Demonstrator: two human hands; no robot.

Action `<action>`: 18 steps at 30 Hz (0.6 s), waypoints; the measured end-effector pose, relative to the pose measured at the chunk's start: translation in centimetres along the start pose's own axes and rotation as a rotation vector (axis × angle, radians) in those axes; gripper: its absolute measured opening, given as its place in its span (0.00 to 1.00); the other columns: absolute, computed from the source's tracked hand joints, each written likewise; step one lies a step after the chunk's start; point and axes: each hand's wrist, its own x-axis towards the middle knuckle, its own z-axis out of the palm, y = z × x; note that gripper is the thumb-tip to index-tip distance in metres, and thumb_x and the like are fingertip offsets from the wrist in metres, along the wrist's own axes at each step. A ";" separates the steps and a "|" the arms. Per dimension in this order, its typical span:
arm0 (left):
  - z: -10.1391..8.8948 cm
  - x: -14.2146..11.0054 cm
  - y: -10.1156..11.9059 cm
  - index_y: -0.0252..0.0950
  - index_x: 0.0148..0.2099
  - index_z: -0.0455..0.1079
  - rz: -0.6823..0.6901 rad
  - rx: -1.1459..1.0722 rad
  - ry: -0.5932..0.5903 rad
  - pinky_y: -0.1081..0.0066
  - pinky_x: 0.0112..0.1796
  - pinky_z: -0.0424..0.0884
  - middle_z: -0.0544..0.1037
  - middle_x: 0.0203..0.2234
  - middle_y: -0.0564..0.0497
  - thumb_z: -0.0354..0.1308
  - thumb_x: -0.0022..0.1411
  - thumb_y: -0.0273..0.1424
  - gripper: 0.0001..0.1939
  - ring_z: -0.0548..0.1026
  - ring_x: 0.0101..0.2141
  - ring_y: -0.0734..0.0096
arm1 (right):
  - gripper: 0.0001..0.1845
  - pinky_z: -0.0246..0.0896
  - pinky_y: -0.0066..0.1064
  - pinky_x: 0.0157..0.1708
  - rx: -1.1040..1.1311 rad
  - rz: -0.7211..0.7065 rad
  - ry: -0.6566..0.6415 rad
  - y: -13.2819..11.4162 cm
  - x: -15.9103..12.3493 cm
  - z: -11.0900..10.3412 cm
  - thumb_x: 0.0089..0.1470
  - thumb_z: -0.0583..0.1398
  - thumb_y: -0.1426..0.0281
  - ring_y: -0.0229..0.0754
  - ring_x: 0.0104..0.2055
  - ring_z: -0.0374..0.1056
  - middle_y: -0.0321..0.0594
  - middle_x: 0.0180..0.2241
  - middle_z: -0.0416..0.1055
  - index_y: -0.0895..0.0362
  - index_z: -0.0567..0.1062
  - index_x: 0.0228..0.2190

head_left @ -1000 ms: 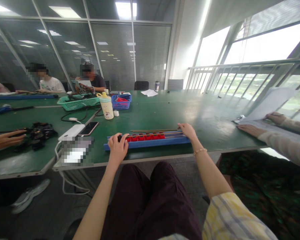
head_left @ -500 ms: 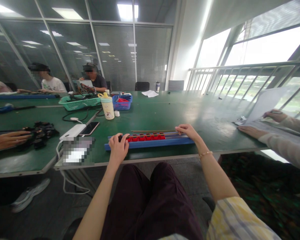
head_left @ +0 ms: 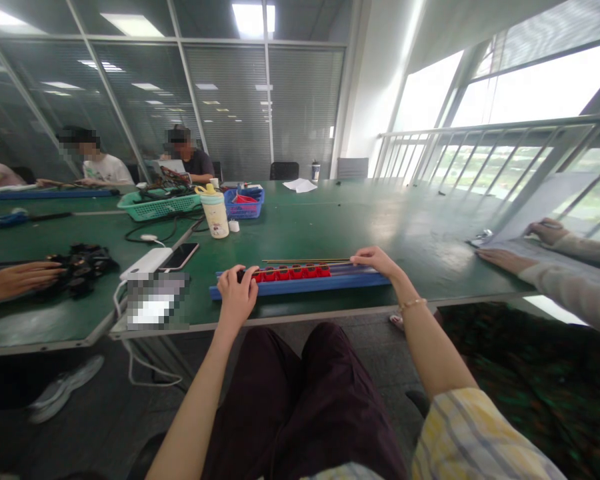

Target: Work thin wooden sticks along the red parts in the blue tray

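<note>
A long blue tray (head_left: 300,286) lies near the front edge of the green table (head_left: 360,227). A row of red pieces (head_left: 294,272) sits in it, with thin rods (head_left: 305,261) running along its far side. My left hand (head_left: 237,293) rests on the tray's left end, fingers curled over a dark piece at the start of the red row. My right hand (head_left: 376,260) lies on the tray's right end, fingers pinched at the rods.
A phone (head_left: 179,256), a white power bank (head_left: 145,264), a bottle (head_left: 215,212) and two baskets (head_left: 156,204) stand to the left. Another person's hand (head_left: 15,279) touches black parts (head_left: 83,261). On the right, a person's hands (head_left: 500,259) hold paper. Two people sit at the back.
My right hand has slid slightly left along the tray's right end. The person on the right has lowered the lifted sheet of paper. My left hand has stayed put.
</note>
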 end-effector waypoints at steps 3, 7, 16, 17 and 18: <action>0.0 0.0 -0.1 0.43 0.58 0.71 -0.006 0.001 -0.004 0.50 0.52 0.62 0.66 0.54 0.40 0.46 0.69 0.35 0.20 0.59 0.53 0.49 | 0.27 0.54 0.30 0.29 -0.019 -0.011 0.005 0.0 0.0 0.0 0.42 0.66 0.45 0.36 0.27 0.61 0.37 0.21 0.71 0.58 0.78 0.20; 0.0 0.0 -0.1 0.41 0.59 0.70 -0.006 -0.002 -0.002 0.50 0.52 0.62 0.66 0.54 0.39 0.46 0.69 0.35 0.21 0.60 0.53 0.49 | 0.28 0.54 0.29 0.30 -0.033 0.005 0.014 0.2 0.1 0.0 0.43 0.66 0.44 0.37 0.28 0.61 0.38 0.22 0.71 0.58 0.78 0.21; 0.1 0.1 -0.1 0.38 0.60 0.67 -0.011 -0.011 0.006 0.51 0.52 0.62 0.67 0.54 0.38 0.47 0.69 0.36 0.22 0.60 0.53 0.50 | 0.31 0.48 0.29 0.29 -0.010 -0.059 0.150 1.0 0.3 0.0 0.49 0.61 0.42 0.35 0.26 0.53 0.31 0.19 0.58 0.57 0.69 0.19; 0.1 0.1 -0.1 0.38 0.60 0.67 -0.011 -0.010 0.005 0.51 0.52 0.62 0.67 0.54 0.38 0.46 0.69 0.36 0.22 0.60 0.53 0.50 | 0.31 0.48 0.29 0.30 -0.002 -0.072 0.182 1.3 0.3 0.0 0.50 0.60 0.41 0.35 0.26 0.53 0.31 0.19 0.57 0.57 0.68 0.19; 0.1 0.1 -0.1 0.38 0.60 0.67 -0.010 -0.009 0.004 0.51 0.52 0.62 0.67 0.54 0.38 0.46 0.69 0.36 0.22 0.60 0.53 0.49 | 0.31 0.48 0.30 0.30 0.005 -0.083 0.217 1.5 0.4 -0.1 0.51 0.59 0.41 0.35 0.26 0.53 0.31 0.19 0.57 0.57 0.68 0.18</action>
